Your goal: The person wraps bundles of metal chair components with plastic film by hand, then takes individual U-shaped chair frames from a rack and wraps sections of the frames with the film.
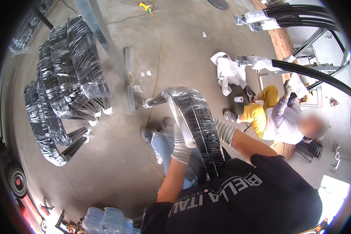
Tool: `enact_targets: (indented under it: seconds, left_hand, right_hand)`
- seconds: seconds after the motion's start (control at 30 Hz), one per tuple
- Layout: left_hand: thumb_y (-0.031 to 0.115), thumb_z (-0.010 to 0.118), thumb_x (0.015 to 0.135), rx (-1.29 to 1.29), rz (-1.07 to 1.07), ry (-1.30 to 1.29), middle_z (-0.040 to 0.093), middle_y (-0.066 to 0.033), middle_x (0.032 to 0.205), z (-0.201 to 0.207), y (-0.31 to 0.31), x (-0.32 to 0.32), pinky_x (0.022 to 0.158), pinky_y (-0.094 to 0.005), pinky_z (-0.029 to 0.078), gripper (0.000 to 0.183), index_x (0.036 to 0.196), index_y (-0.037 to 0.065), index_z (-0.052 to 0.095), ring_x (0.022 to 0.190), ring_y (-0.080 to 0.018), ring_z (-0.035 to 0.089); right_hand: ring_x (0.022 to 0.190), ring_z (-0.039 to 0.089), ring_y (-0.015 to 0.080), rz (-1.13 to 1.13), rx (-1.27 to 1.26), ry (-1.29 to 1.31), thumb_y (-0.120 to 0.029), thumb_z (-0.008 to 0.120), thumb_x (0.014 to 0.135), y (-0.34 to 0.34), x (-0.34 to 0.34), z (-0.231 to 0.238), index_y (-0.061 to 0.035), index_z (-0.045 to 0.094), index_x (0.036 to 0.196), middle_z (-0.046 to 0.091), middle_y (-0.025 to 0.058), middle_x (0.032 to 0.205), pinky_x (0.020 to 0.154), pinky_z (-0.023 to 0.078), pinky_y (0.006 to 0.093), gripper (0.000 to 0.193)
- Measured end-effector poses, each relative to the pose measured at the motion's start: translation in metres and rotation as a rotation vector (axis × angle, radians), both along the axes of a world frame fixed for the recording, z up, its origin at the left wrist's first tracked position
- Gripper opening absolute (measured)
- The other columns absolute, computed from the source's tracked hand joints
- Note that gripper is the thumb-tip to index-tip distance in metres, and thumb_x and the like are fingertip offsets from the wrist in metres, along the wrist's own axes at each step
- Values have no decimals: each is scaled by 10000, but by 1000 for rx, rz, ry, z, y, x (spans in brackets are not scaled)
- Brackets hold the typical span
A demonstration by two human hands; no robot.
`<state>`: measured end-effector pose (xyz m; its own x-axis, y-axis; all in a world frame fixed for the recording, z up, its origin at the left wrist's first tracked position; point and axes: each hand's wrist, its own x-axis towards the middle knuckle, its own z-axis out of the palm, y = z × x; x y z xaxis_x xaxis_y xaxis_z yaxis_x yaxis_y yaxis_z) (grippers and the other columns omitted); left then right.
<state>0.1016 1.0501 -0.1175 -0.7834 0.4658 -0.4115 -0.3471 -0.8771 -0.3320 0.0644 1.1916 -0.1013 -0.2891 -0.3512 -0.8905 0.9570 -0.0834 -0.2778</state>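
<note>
A long bundle of black bars (195, 109), wound in clear stretch film, slants from in front of my chest to the floor side ahead. Its far end narrows to bare bars with a white-wrapped tip. Against the bundle's left side my left hand (181, 146), in a striped work glove, is closed round a white roll of stretch film (188, 140). My right hand (224, 131), gloved alike, is at the bundle's right side; its fingers are hidden behind the wrapped bars.
Several film-wrapped black bundles (60, 85) lie stacked at left beside a metal post (101, 31). A yellow cord (160, 43) crosses the concrete floor. At right a person in yellow trousers (257, 113) sits near white sheeting (228, 72). Black bars (304, 68) jut in from the right.
</note>
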Motion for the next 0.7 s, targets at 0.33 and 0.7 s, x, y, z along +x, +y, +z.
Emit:
enact_targets:
  seconds: [0.33,0.7]
  left_hand:
    - [290,491,844,-2172,-802,1231,638,-51,987,-164,-10,17,680,-319,509,314,1043,77,608,870,-197,621]
    - [111,558,765,-387,-265,382,615,-98,932,92,-16,-74,805,-340,483,273,1019,11,551,860,-205,598]
  right_hand:
    - [689,613,185,-321,-165,-24,-262,692,720,8,-17,23,-47,602,980,638,109,849,636,525,359,350]
    - [958,567,237,878,876,494,-231,624,754,32,-81,48,-157,346,1262,532,112,1080,859,434,313,584]
